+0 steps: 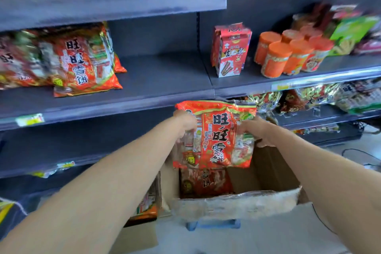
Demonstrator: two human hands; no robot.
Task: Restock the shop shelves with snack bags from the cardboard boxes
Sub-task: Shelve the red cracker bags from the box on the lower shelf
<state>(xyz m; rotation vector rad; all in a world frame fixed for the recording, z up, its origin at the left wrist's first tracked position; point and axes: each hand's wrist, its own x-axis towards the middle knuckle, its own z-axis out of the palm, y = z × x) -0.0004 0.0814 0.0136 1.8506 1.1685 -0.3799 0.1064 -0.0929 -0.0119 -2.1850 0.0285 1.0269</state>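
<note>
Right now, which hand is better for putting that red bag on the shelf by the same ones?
Probably the left hand. It grips the snack bag's left edge, and the matching bags with bare shelf beside them sit up to the left. The right hand is farther away.

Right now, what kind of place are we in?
Most likely a small shop. Gray shelves hold rows of packaged snacks with price tags on their edges, and both hands lift a snack bag from a cardboard box.

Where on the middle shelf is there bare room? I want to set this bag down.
Bare room lies on the middle shelf between the matching red snack bags at left and the red carton at right. Right of the carton, the orange canisters crowd it.
</note>
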